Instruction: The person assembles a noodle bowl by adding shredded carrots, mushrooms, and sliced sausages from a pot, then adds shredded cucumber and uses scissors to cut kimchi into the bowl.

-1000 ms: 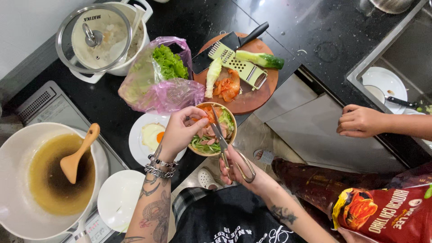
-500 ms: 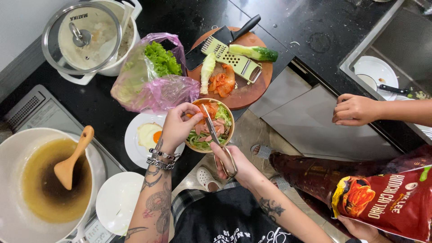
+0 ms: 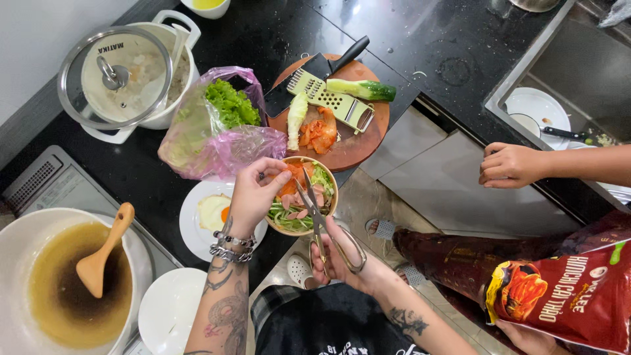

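Sitting at the far left on the black bench (image 3: 276, 26) is a big white bowl of brown broth (image 3: 62, 289) with a wooden spoon (image 3: 98, 256) lying in it, and behind it is standing a white pot with a glass lid (image 3: 121, 75). Next to that, a pink plastic bag of green lettuce (image 3: 217, 128) is lying beside a white plate with a fried egg (image 3: 210, 213). The left hand (image 3: 253, 197) is reaching over the salad bowl (image 3: 302, 197), which is sitting at the bench's front edge, and its fingers are pinching a bit of food just above the bowl's left side. The right hand (image 3: 345, 260) is just below the bowl, its fingers pushed through the handles of the scissors (image 3: 315, 217). The scissors are pointing up and away from the person, long ways over the bowl, with the blades a little open right beside the pinched food. Behind the bowl, a round wooden board (image 3: 358, 141) is holding a grater (image 3: 332, 102), a cucumber (image 3: 361, 90) and orange kimchi (image 3: 319, 135). Far right, another person's hand (image 3: 509, 165) is resting by the sink (image 3: 578, 72), and a red snack bag (image 3: 568, 299) is showing low down.
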